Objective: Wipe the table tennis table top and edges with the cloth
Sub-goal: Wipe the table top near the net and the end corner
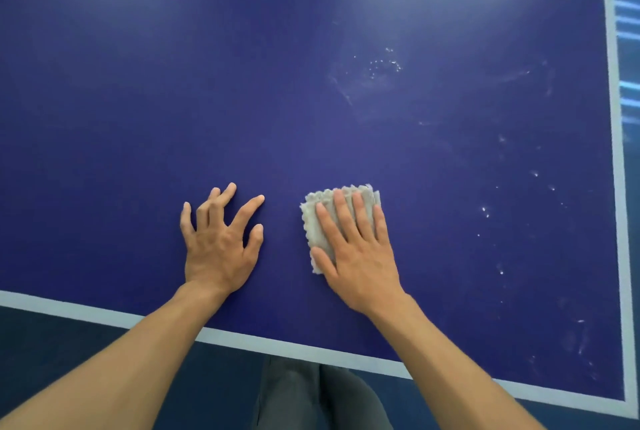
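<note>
Cloth (317, 235) sits folded on the table tennis table (173, 83), a little way in from the near edge and closer to the right edge than the left. The right hand (356, 256) lies flat on top of it with fingers (341, 211) straight, pressing it down, not curled round it. The left hand (218, 246) is just beside it on the bare blue top. Its fingers are spread wide and hold nothing, only leaning on their tips.

The step looks like wiping the top, and it seems far from done. White spots (384, 64) and a pale smear show farther in. More little marks (485, 211) run along near the right edge. The next move should push the cloth out over those spots, pressed flat so it does not bunch up. The edges, I think, come after that.
</note>
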`<state>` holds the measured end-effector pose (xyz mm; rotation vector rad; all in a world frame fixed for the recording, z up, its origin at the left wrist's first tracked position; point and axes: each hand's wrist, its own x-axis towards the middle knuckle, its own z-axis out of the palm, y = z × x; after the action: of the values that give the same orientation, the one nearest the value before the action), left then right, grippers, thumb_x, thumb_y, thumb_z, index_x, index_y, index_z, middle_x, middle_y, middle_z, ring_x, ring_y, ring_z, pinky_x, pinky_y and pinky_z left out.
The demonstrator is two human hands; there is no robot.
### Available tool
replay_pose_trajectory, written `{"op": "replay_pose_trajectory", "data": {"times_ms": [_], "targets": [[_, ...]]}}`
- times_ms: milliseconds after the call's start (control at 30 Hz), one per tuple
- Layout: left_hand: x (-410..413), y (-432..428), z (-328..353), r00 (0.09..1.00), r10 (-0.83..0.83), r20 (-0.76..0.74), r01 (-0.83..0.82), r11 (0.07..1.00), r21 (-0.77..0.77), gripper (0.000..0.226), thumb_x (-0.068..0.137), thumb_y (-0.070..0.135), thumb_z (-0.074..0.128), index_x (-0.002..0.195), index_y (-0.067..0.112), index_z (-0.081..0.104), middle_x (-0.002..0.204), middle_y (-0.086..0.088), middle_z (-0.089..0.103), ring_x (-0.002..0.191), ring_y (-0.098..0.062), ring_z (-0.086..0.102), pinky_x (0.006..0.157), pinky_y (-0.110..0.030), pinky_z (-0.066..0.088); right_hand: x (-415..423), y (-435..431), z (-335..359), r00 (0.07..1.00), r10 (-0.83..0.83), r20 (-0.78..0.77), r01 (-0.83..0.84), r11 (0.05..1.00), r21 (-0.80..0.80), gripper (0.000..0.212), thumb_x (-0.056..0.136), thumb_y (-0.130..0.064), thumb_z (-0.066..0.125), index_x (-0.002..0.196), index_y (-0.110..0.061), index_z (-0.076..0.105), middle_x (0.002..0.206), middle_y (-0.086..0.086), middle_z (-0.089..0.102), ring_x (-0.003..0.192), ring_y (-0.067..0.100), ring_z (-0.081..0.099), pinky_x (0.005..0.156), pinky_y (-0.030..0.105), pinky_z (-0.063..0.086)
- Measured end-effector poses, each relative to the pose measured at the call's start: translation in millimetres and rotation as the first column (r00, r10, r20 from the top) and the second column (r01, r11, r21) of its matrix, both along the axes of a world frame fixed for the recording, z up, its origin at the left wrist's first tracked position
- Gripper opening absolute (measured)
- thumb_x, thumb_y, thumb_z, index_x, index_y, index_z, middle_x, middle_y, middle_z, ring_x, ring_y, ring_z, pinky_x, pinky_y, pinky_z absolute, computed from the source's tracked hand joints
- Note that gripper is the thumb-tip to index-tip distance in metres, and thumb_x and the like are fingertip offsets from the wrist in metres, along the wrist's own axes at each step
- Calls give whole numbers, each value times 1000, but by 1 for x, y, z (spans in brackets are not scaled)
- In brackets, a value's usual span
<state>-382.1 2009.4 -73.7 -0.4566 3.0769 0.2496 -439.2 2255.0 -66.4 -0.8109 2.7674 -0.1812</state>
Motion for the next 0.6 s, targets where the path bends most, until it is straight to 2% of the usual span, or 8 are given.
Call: {"op": "replay_pose_trajectory", "data": {"times_ms": [67, 167, 300, 367, 433, 500, 567, 600], "targets": [[-4, -3, 0, 999, -24, -23, 23, 999, -31, 51, 97, 49, 40, 143, 33, 58, 153, -10, 40, 142, -35, 39, 121, -63, 17, -1, 30, 1, 998, -62, -7, 62, 997, 49, 71, 106, -59, 25, 168, -26, 15, 176, 5, 5, 162, 31, -1, 128, 59, 10], [-22, -10, 5, 998, -10, -65, 7, 999, -48, 48, 98, 46, 41, 135, 27, 64, 138, -11, 48, 126, -33, 46, 118, -59, 26, -48, 47, 7, 957, -287, 28, 282, 951, 128, 70, 106, -59, 17, 168, -30, -1, 176, 3, -9, 161, 28, -13, 129, 54, -8], [-66, -20, 12, 995, 21, -101, -20, 1000, 11, 44, 98, 41, 44, 134, 25, 64, 136, -10, 50, 129, -32, 47, 123, -57, 20, -152, 18, 10, 750, -659, 66, 652, 752, 98, 72, 107, -58, 15, 167, -27, -10, 174, 7, -19, 159, 32, -20, 126, 59, -11], [-92, -24, 12, 994, 31, -108, -26, 998, 48, 40, 100, 37, 49, 137, 26, 61, 142, -10, 47, 137, -32, 43, 125, -58, 14, -184, -11, 11, 698, -714, 61, 708, 700, 90, 71, 108, -55, 17, 167, -26, -8, 174, 11, -17, 159, 35, -17, 125, 63, -8], [-124, -31, 10, 993, 43, -113, -35, 997, 70, 41, 102, 35, 53, 141, 27, 57, 148, -11, 43, 144, -32, 36, 126, -60, 9, -182, -45, 7, 817, -576, 16, 574, 816, 68, 68, 108, -54, 20, 167, -30, -5, 174, 11, -13, 160, 38, -14, 125, 64, -6], [-162, -43, 8, 994, 45, -99, -38, 997, 67, 45, 102, 39, 49, 146, 30, 51, 154, -13, 36, 150, -34, 27, 126, -62, 5, -152, -69, 4, 965, -261, -16, 261, 965, 12, 65, 108, -54, 25, 167, -35, 7, 176, 9, -2, 161, 37, -8, 126, 63, -1], [-201, -54, 5, 998, 27, -55, -25, 998, 53, 50, 103, 45, 43, 152, 33, 44, 160, -14, 28, 155, -35, 18, 125, -65, 1, -118, -69, 0, 999, 14, -43, -14, 1000, -2, 62, 108, -55, 29, 166, -37, 20, 175, 8, 11, 161, 36, 2, 127, 62, 9], [-217, -59, 3, 1000, 15, -28, -13, 999, 48, 51, 104, 47, 40, 153, 35, 40, 163, -14, 23, 156, -35, 13, 124, -66, 0, -109, -58, -2, 997, 53, -49, -52, 999, 3, 61, 108, -56, 29, 165, -37, 23, 175, 7, 14, 162, 34, 4, 127, 61, 11]]}}
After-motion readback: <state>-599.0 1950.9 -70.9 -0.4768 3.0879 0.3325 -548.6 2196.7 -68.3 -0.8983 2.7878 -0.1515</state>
